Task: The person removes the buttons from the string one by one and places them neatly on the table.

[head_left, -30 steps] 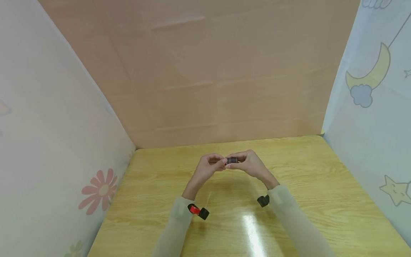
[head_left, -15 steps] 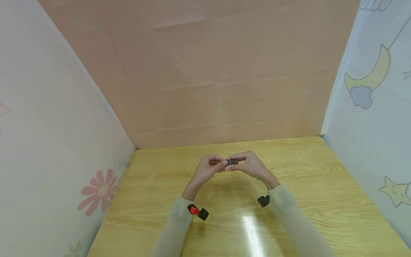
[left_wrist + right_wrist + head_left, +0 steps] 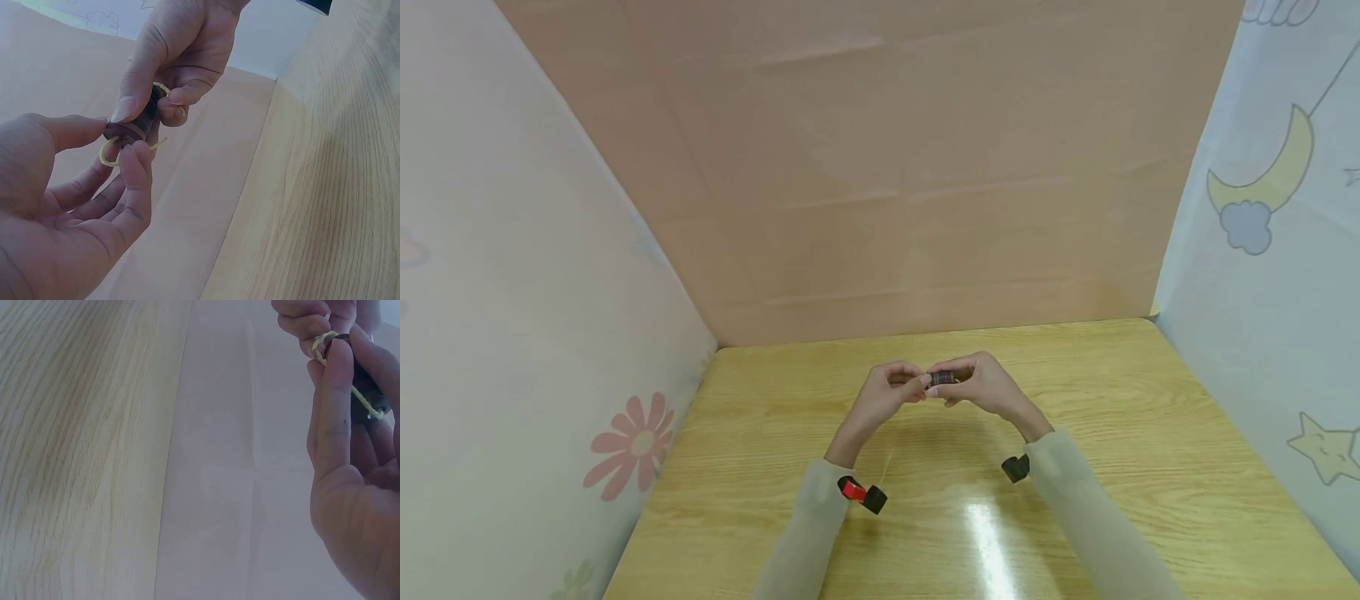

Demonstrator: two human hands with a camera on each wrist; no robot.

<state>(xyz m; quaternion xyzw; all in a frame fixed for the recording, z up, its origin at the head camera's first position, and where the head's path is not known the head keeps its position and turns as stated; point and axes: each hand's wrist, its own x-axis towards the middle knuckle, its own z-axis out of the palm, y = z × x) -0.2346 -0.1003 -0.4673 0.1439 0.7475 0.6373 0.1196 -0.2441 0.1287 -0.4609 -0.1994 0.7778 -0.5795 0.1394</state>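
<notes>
Held in the air between both hands is a small dark cylinder with coloured stripes (image 3: pixel 942 378), its kind unclear. My right hand (image 3: pixel 992 387) grips its body between thumb and fingers. At the other end my left hand (image 3: pixel 878 393) pinches with thumb and fingertips. In the left wrist view a reddish-brown end face of the cylinder shows, and a yellow cord (image 3: pixel 107 154) loops out of it beside the left fingers. The right wrist view has the yellow cord (image 3: pixel 362 400) running along the cylinder's dark side (image 3: pixel 369 387). Fingers hide much of the cylinder.
Below the hands lies a wood-grain table (image 3: pixel 760 467), with a tan sheet (image 3: pixel 880 208) upright behind it. Pale patterned walls (image 3: pixel 550 275) close in on the left and right. Each sleeve carries a wrist-worn camera (image 3: pixel 874 500).
Both hands stay almost in place. The cylinder has dipped slightly and its stripes look different between the fingers. A right fingertip now shows beneath the right hand.
</notes>
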